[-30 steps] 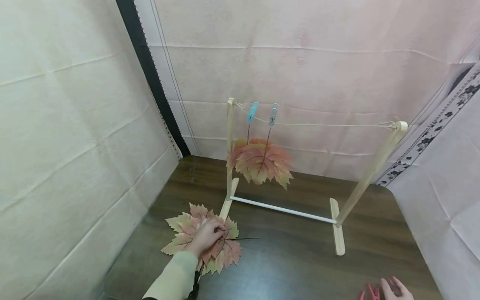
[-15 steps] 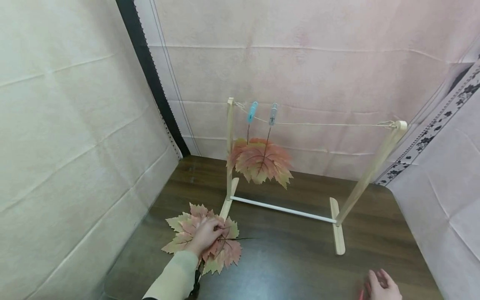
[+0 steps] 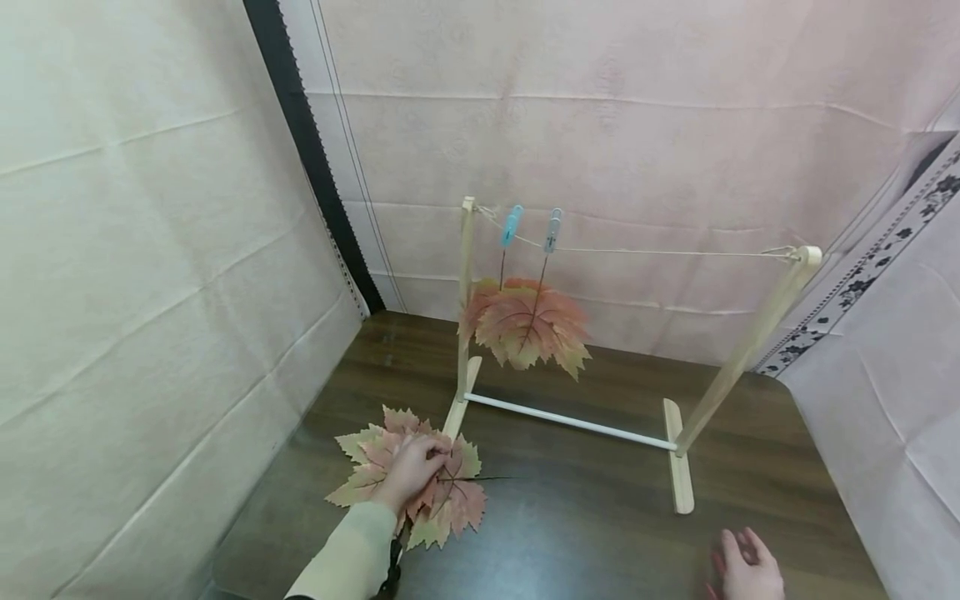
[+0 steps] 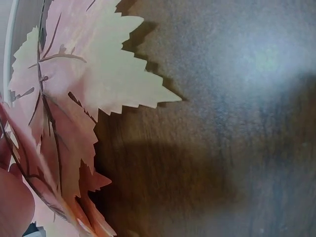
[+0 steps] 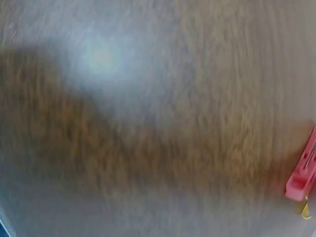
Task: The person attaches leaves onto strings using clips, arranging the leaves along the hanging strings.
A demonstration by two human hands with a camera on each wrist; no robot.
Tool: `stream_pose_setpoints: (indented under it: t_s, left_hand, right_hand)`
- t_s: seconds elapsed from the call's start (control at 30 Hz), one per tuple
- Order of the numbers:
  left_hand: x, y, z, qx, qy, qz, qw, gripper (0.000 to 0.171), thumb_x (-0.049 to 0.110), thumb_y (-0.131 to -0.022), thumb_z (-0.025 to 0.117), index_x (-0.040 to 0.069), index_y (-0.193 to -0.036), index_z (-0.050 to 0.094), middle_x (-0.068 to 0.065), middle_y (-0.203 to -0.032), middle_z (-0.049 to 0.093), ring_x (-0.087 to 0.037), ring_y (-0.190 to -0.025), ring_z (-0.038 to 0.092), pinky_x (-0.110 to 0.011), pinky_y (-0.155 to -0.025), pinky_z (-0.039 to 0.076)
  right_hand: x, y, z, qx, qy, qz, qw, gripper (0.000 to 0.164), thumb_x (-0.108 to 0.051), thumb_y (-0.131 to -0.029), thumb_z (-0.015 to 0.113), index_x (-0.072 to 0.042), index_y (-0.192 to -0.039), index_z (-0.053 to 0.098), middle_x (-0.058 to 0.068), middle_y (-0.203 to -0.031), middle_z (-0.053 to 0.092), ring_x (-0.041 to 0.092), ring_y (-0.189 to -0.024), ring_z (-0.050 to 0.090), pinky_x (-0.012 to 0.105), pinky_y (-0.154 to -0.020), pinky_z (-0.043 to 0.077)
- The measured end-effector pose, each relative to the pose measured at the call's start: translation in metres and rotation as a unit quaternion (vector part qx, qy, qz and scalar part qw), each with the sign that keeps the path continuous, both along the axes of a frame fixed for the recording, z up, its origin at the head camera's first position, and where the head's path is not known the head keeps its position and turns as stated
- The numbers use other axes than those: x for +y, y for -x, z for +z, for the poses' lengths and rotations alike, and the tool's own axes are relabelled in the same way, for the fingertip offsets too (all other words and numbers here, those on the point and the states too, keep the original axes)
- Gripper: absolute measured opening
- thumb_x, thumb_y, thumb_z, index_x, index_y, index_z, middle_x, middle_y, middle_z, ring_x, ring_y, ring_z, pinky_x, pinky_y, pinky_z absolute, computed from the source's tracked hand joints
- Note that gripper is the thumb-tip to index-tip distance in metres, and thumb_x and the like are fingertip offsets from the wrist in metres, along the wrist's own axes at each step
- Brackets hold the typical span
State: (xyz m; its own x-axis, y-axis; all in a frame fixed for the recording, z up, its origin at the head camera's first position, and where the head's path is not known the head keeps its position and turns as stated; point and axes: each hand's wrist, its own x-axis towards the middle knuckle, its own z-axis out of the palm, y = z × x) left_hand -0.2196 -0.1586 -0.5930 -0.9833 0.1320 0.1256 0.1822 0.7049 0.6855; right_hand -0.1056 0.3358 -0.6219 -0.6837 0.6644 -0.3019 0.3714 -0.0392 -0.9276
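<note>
In the head view, my left hand [image 3: 415,468] pinches an artificial maple leaf [image 3: 457,504] low at the left, among overlapping pink and pale-yellow leaves. A dark stem [image 3: 491,477] sticks out to the right. The left wrist view shows the leaf's toothed edge [image 4: 148,89] over the wood, with a fingertip [image 4: 15,202] against a folded part. My right hand [image 3: 750,571] is low at the right, fingers loosely curved, beside red clothespins [image 3: 717,563] that it partly covers. At the right wrist view's edge lies a red clothespin [image 5: 298,182] with a yellow piece [image 5: 306,212] beside it.
A wooden rack stands behind, with a left post [image 3: 466,300], a right post [image 3: 750,350] and a white bottom bar [image 3: 570,423]. Two bluish clothespins [image 3: 512,226] hold reddish leaves [image 3: 532,325] on its string [image 3: 667,252]. Pale cloth walls [image 3: 165,292] enclose the brown table [image 3: 585,517].
My right hand has moved left and slightly up, over the red clothespins, now covering more of them. My left hand stays on the leaves. The whole head view has shifted slightly.
</note>
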Motion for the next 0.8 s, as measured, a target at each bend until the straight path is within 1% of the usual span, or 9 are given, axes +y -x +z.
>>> stream_pose_setpoints:
  t_s: [0.07, 0.2, 0.23, 0.3, 0.43, 0.57, 0.7, 0.73, 0.8]
  left_hand:
    - [0.0, 0.0, 0.0, 0.001, -0.001, 0.005, 1.0, 0.008, 0.015, -0.085, 0.069, 0.017, -0.092, 0.073, 0.007, -0.091, 0.066, -0.021, -0.093, 0.05, -0.053, -0.087, 0.028]
    - [0.001, 0.001, 0.002, -0.001, -0.004, 0.014, 0.9999, 0.009, 0.016, -0.085, 0.069, 0.017, -0.093, 0.074, 0.008, -0.091, 0.065, -0.019, -0.093, 0.049, -0.05, -0.087, 0.029]
    - [0.002, 0.001, 0.002, -0.002, -0.004, 0.015, 0.9999, 0.01, 0.016, -0.085, 0.069, 0.018, -0.093, 0.074, 0.008, -0.091, 0.065, -0.019, -0.093, 0.049, -0.051, -0.087, 0.029]
    - [0.002, 0.001, 0.003, -0.003, -0.005, 0.018, 0.9998, 0.01, 0.016, -0.085, 0.069, 0.018, -0.094, 0.074, 0.008, -0.092, 0.065, -0.02, -0.094, 0.049, -0.05, -0.087, 0.029]
    - [0.003, 0.001, 0.003, -0.006, -0.008, 0.019, 0.9998, 0.012, 0.015, -0.085, 0.068, 0.018, -0.096, 0.074, 0.006, -0.094, 0.065, -0.022, -0.097, 0.05, -0.052, -0.089, 0.029]
    - [0.003, 0.0, 0.006, 0.0, -0.008, 0.012, 0.9999, 0.013, 0.013, -0.086, 0.067, 0.015, -0.097, 0.073, 0.003, -0.095, 0.066, -0.025, -0.099, 0.051, -0.055, -0.09, 0.029]
    - [0.003, 0.001, 0.008, 0.003, -0.014, 0.008, 0.9999, 0.012, 0.013, -0.086, 0.067, 0.013, -0.096, 0.073, 0.003, -0.093, 0.066, -0.024, -0.095, 0.05, -0.053, -0.088, 0.03]
    - [0.003, 0.002, 0.008, 0.005, -0.014, 0.008, 0.9999, 0.012, 0.013, -0.086, 0.067, 0.013, -0.096, 0.073, 0.003, -0.092, 0.065, -0.024, -0.095, 0.05, -0.053, -0.088, 0.03]
    - [0.003, 0.003, 0.008, 0.007, -0.013, 0.006, 0.9999, 0.011, 0.014, -0.086, 0.067, 0.013, -0.096, 0.073, 0.003, -0.092, 0.065, -0.023, -0.095, 0.05, -0.053, -0.089, 0.03]
  right_hand:
    - [-0.003, 0.001, -0.001, -0.002, -0.007, 0.006, 1.0, 0.074, -0.049, -0.084, 0.064, -0.016, -0.144, 0.036, -0.012, -0.103, 0.048, -0.008, -0.059, 0.059, 0.045, -0.048, 0.052]
    - [-0.009, 0.004, -0.001, -0.003, -0.03, 0.014, 0.999, 0.073, -0.048, -0.084, 0.064, -0.015, -0.143, 0.039, -0.012, -0.103, 0.048, -0.008, -0.058, 0.058, 0.044, -0.046, 0.051]
    - [-0.011, 0.005, -0.001, -0.001, -0.043, 0.017, 0.999, 0.071, -0.047, -0.084, 0.064, -0.014, -0.142, 0.04, -0.015, -0.101, 0.049, -0.008, -0.057, 0.058, 0.042, -0.045, 0.051]
    - [-0.013, 0.008, -0.001, 0.0, -0.087, 0.023, 0.996, 0.066, -0.045, -0.086, 0.063, -0.012, -0.14, 0.044, -0.019, -0.1, 0.049, -0.013, -0.057, 0.055, 0.029, -0.047, 0.051]
    - [-0.016, 0.014, -0.003, 0.004, -0.145, 0.039, 0.989, 0.059, -0.042, -0.089, 0.06, -0.008, -0.135, 0.049, -0.014, -0.104, 0.053, -0.02, -0.059, 0.048, 0.014, -0.05, 0.045]
    - [-0.021, 0.017, -0.003, 0.003, -0.132, 0.048, 0.99, 0.06, -0.042, -0.089, 0.06, -0.008, -0.137, 0.047, -0.002, -0.114, 0.054, -0.017, -0.06, 0.051, 0.014, -0.051, 0.046]
    - [-0.023, 0.019, 0.0, 0.004, -0.075, 0.041, 0.996, 0.063, -0.043, -0.087, 0.063, -0.012, -0.139, 0.044, 0.003, -0.123, 0.052, -0.007, -0.061, 0.059, 0.019, -0.051, 0.049]
    - [-0.023, 0.02, 0.001, 0.003, -0.072, 0.039, 0.997, 0.064, -0.043, -0.087, 0.063, -0.013, -0.139, 0.045, 0.003, -0.123, 0.052, -0.008, -0.063, 0.058, 0.02, -0.052, 0.049]
    - [-0.02, 0.02, 0.003, -0.001, -0.095, 0.042, 0.995, 0.063, -0.044, -0.087, 0.063, -0.013, -0.139, 0.046, 0.003, -0.123, 0.054, -0.014, -0.067, 0.053, 0.017, -0.057, 0.047]
